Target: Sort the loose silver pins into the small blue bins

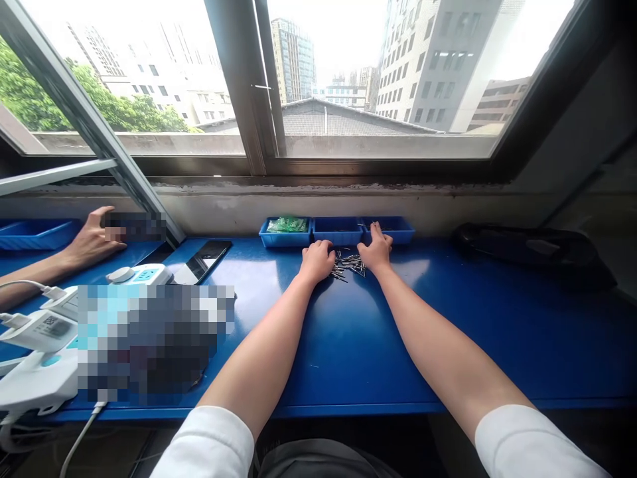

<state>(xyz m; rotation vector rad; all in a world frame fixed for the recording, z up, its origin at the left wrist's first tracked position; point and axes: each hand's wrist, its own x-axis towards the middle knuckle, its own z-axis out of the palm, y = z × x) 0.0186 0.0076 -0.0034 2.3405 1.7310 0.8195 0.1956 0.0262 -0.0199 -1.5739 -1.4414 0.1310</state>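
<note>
Metal pieces (352, 263) piled on table (348, 345), front of middle blue bin (338, 236). Left hand (317, 260) front-left of bin, fingers curled; right hand (377, 251) front-right, fingers partly extended. Either grip's hold: can't tell.

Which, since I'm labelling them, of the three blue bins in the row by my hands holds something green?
The leftmost bin of that row: green plastic shows inside; the middle bin and right bin show none.

Head camera: looks forward, down across blue bench (348, 358) toward window (241, 86).
</note>
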